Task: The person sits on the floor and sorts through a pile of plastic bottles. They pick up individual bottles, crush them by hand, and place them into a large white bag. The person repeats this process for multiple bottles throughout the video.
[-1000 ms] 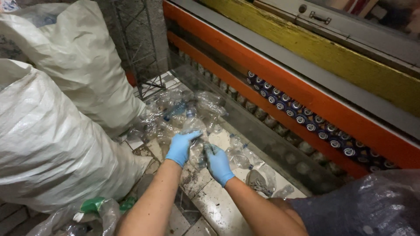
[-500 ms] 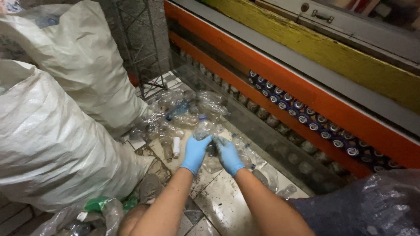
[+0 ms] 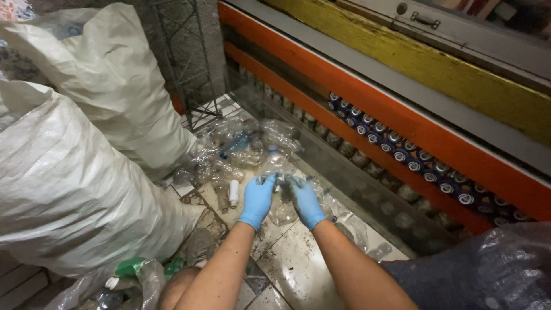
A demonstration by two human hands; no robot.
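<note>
Both of my hands wear blue gloves. My left hand [image 3: 257,201] and my right hand [image 3: 305,201] reach down side by side onto a clear crushed plastic bottle [image 3: 281,211] lying on the tiled floor. The fingertips of both hands press on its upper end, so both seem to grip it. Just beyond lies a heap of clear plastic bottles [image 3: 241,146], one with a blue label. A small white bottle [image 3: 233,192] lies left of my left hand.
Two large stuffed white sacks [image 3: 74,172] fill the left side. An orange and yellow machine frame [image 3: 367,97] with a row of blue-topped cans [image 3: 413,161] runs along the right. A dark plastic bag [image 3: 488,270] sits at lower right, a metal stand [image 3: 189,74] behind.
Both hands have moved forward and to the right, from near my knees toward the bottle heap, and have come together on the clear bottle.
</note>
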